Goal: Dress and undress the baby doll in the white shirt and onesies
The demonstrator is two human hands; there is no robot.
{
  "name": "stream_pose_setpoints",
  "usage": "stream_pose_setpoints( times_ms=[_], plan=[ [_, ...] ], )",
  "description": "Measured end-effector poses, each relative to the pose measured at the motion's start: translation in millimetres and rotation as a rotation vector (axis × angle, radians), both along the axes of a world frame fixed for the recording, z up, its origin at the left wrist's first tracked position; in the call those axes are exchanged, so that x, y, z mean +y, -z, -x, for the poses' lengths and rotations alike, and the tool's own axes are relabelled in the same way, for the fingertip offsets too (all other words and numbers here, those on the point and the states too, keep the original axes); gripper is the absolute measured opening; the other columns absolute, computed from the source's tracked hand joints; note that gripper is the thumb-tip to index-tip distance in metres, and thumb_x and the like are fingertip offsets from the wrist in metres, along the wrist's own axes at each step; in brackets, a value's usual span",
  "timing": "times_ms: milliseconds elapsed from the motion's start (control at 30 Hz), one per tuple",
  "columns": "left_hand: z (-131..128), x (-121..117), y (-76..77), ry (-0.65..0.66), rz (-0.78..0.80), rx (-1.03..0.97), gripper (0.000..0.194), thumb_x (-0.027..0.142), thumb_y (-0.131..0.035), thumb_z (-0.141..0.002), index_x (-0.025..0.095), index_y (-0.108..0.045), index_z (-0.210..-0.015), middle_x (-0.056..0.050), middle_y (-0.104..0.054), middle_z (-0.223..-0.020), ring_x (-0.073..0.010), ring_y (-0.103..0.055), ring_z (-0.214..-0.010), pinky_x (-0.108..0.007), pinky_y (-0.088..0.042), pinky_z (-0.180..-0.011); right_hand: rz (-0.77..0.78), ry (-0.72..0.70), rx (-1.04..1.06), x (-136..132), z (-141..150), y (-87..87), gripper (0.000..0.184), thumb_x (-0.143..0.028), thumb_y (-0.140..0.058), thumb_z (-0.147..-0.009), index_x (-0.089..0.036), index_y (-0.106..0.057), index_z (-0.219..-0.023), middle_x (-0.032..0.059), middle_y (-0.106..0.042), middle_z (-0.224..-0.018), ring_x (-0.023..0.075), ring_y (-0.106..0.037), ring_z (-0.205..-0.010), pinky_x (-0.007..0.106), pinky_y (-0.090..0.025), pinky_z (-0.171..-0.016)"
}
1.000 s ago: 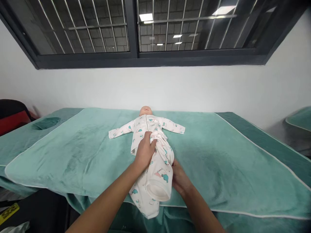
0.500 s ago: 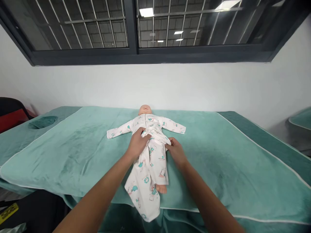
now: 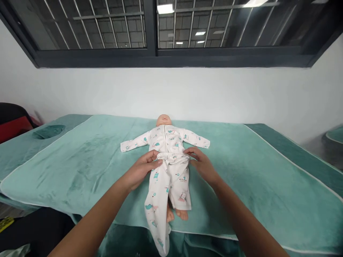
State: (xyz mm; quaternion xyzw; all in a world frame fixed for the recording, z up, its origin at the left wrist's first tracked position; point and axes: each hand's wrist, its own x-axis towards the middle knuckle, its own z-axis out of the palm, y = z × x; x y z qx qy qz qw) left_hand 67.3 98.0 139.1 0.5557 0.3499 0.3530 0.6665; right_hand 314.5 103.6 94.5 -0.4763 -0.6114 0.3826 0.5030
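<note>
A baby doll (image 3: 163, 120) lies on its back, head toward the wall. It wears a white printed long-sleeved top (image 3: 167, 137), its sleeves spread out to both sides. Matching baby pants (image 3: 158, 185) cover its hips, with the waistband over the top's lower part. My left hand (image 3: 142, 167) pinches the pants' waist at the left side. At the opposite side, my right hand (image 3: 201, 163) has its fingers curled on the waistband. The left pant leg hangs long and loose past the bed's front edge, while both feet (image 3: 181, 214) show by the shorter right leg.
A green velvety cover (image 3: 93, 167) with white piping spreads over the bed, which has a face hole (image 3: 49, 131) at the left. A white wall and a dark window frame (image 3: 171, 59) stand behind. A black and red chair (image 3: 14, 125) is at far left.
The waistband has been drawn up and straightened across the belly. My left hand has shifted outward to the left side of the waist; both doll's feet now show.
</note>
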Motion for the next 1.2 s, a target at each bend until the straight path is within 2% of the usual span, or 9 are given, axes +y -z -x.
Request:
stream_pose_setpoints(
  times_ms=[100,267,333,467,567,667,767,967,1200],
  plan=[
    [-19,6,-3.6,-0.055,-0.048,-0.085,0.023,0.04,-0.065,-0.082,0.021,-0.058,-0.093,0.0,-0.063,-0.091,-0.0142,-0.06,-0.081,-0.025,-0.046,-0.075,0.017,-0.188,-0.13,-5,21,-36.2,0.026,-0.032,-0.058,-0.083,-0.025,-0.064,-0.107,0.0022,-0.063,-0.113,0.0209,-0.057,-0.106,0.033,-0.043,-0.091],
    [-33,15,-13.4,-0.217,-0.107,-0.058,0.029,0.048,-0.062,-0.082,0.02,-0.058,-0.087,0.002,-0.062,-0.078,-0.0129,-0.057,-0.072,-0.023,-0.045,-0.067,0.216,-0.479,-0.319,16,34,-71.0,0.026,-0.037,-0.073,-0.072,-0.021,-0.071,-0.093,0.0018,-0.071,-0.096,0.0238,-0.063,-0.092,0.033,-0.047,-0.08],
    [-26,13,-11.6,-0.171,-0.09,-0.01,0.033,0.05,-0.063,-0.08,0.019,-0.062,-0.09,0.0,-0.064,-0.081,-0.015,-0.059,-0.075,-0.025,-0.045,-0.068,0.246,-0.45,-0.178,29,30,-70.8,0.027,-0.036,-0.073,-0.072,-0.019,-0.071,-0.093,0.003,-0.071,-0.097,0.0232,-0.063,-0.092,0.033,-0.048,-0.079],
    [-11,8,-1.6,0.114,-0.008,0.098,0.037,0.044,-0.073,-0.073,0.015,-0.068,-0.096,-0.005,-0.069,-0.091,-0.0198,-0.063,-0.082,-0.028,-0.046,-0.072,0.311,-0.385,0.137,40,27,-59.6,0.026,-0.03,-0.072,-0.072,-0.017,-0.07,-0.095,0.0054,-0.071,-0.094,0.0203,-0.065,-0.085,0.029,-0.05,-0.072],
    [-14,9,3.7,-0.079,0.045,-0.07,0.039,0.046,-0.069,-0.077,0.015,-0.067,-0.101,-0.006,-0.071,-0.089,-0.0185,-0.063,-0.078,-0.028,-0.047,-0.071,0.356,-0.469,0.19,35,35,-56.7,0.037,-0.038,-0.071,-0.075,-0.018,-0.068,-0.106,0.0067,-0.071,-0.101,0.0206,-0.066,-0.09,0.031,-0.051,-0.078],
    [-25,13,5.3,-0.267,0.083,-0.205,0.049,0.049,-0.068,-0.077,0.016,-0.063,-0.113,-0.007,-0.072,-0.094,-0.0203,-0.065,-0.078,-0.032,-0.049,-0.074,0.406,-0.633,-0.046,28,41,-62.2,0.042,-0.039,-0.078,-0.069,-0.02,-0.07,-0.105,0.0055,-0.071,-0.103,0.0229,-0.066,-0.093,0.035,-0.051,-0.084],
    [-26,15,7.2,-0.328,0.116,-0.153,0.054,0.055,-0.066,-0.076,0.016,-0.063,-0.114,-0.007,-0.073,-0.09,-0.022,-0.066,-0.074,-0.034,-0.05,-0.072,0.437,-0.714,-0.242,27,41,-65.9,0.04,-0.038,-0.082,-0.063,-0.02,-0.072,-0.098,0.0045,-0.072,-0.099,0.0257,-0.066,-0.095,0.038,-0.051,-0.085],
    [-7,8,11.0,0.072,0.054,-0.01,0.047,0.042,-0.076,-0.071,0.012,-0.07,-0.107,-0.009,-0.074,-0.095,-0.024,-0.067,-0.086,-0.032,-0.048,-0.079,0.337,-0.524,0.187,31,36,-50.7,0.046,-0.043,-0.072,-0.075,-0.017,-0.067,-0.113,0.0083,-0.07,-0.108,0.024,-0.064,-0.1,0.041,-0.048,-0.094],
    [-23,9,17.0,-0.308,0.117,-0.309,0.052,0.035,-0.069,-0.078,0.017,-0.058,-0.126,-0.01,-0.071,-0.109,-0.0226,-0.067,-0.089,-0.032,-0.049,-0.08,0.445,-0.723,-0.083,24,38,-57.5,0.043,-0.036,-0.081,-0.065,-0.017,-0.071,-0.102,0.0047,-0.071,-0.096,0.0225,-0.065,-0.093,0.034,-0.052,-0.083]
  ],
)
